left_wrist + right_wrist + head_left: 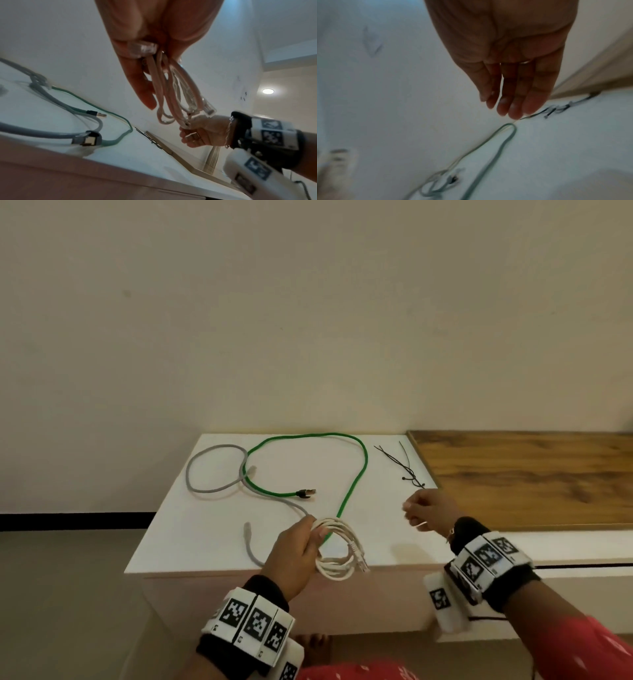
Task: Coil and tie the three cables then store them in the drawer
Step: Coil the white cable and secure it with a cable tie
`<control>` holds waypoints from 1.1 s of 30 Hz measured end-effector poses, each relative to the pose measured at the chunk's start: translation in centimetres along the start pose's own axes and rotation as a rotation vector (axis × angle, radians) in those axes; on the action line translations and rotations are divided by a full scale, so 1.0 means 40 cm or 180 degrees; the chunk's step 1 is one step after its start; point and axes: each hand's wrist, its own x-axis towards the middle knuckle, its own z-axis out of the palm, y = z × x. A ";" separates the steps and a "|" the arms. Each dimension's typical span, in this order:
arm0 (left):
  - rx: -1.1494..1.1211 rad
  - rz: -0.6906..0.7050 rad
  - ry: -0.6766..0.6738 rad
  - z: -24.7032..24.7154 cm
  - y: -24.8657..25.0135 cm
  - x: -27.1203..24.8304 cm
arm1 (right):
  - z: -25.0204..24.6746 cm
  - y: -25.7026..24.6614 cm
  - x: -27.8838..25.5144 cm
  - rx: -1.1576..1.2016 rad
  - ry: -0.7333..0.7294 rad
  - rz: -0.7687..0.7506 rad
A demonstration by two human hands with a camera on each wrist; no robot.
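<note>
My left hand point(301, 546) grips a coiled white cable point(340, 556) above the front edge of the white cabinet top point(212, 522); its loops and clear plugs hang from my fingers point(142, 83). A green cable point(356, 474) and a grey cable point(212, 470) lie uncoiled on the top. My right hand point(428, 510) hovers empty just short of the black zip ties point(407, 465). In the right wrist view its fingers point(513, 97) are straight and point toward the zip ties point(556, 108).
A wooden surface point(534, 477) adjoins the cabinet top on the right. A plain wall stands close behind. A dark seam point(582, 566) runs along the white front below the wooden surface. Grey floor lies to the left.
</note>
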 end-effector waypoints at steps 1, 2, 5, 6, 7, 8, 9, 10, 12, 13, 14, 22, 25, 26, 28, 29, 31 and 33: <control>-0.0035 -0.0013 0.0035 0.003 -0.011 0.009 | -0.030 0.021 0.040 -0.0393 0.0126 0.0121; -0.0039 -0.0014 0.0062 0.005 -0.020 0.012 | -0.052 0.040 0.077 -0.0796 0.0250 0.0219; -0.0047 -0.0039 0.0064 0.018 -0.045 0.022 | -0.100 0.074 0.168 -0.1759 0.0615 0.0393; -0.0081 -0.0061 0.0060 0.022 -0.055 0.026 | -0.109 0.078 0.195 -0.1964 0.0633 0.0420; -0.0115 -0.0085 0.0062 0.025 -0.062 0.025 | -0.112 0.079 0.211 -0.2166 0.0539 0.0468; -0.0156 -0.0108 0.0069 0.029 -0.072 0.029 | -0.113 0.081 0.232 -0.2390 0.0379 0.0512; -0.0177 -0.0138 0.0076 0.030 -0.078 0.029 | -0.110 0.081 0.243 -0.2618 0.0212 0.0573; -0.0201 -0.0166 0.0084 0.032 -0.085 0.030 | -0.107 0.086 0.258 -0.2850 0.0115 0.0588; -0.0256 -0.0215 0.0100 0.034 -0.098 0.033 | -0.098 0.090 0.277 -0.3269 0.0083 0.0558; -0.0286 -0.0233 0.0100 0.036 -0.103 0.035 | -0.096 0.092 0.281 -0.3386 0.0090 0.0557; -0.0301 -0.0248 0.0101 0.037 -0.105 0.035 | -0.096 0.097 0.287 -0.3448 0.0096 0.0539; -0.0312 -0.0306 0.0123 0.033 -0.091 0.022 | -0.128 0.062 0.248 -0.2929 -0.0214 -0.0002; -0.0321 -0.0292 0.0153 0.026 -0.077 0.020 | -0.166 0.029 0.225 -0.2084 -0.0233 -0.0134; -0.0335 -0.0293 0.0167 0.023 -0.068 0.019 | -0.183 0.010 0.211 -0.1703 -0.0258 -0.0153; -0.0343 -0.0344 0.0175 0.019 -0.052 0.012 | -0.208 -0.025 0.182 -0.1047 -0.0204 -0.0204; -0.0333 -0.0363 0.0181 0.017 -0.047 0.010 | -0.218 -0.042 0.171 -0.0832 -0.0144 -0.0244; -0.0338 -0.0363 0.0228 0.010 -0.032 0.004 | -0.234 -0.080 0.145 -0.0507 -0.0026 -0.0386; -0.0303 -0.0357 0.0299 0.000 -0.015 -0.002 | -0.245 -0.114 0.118 -0.0164 0.0013 -0.0514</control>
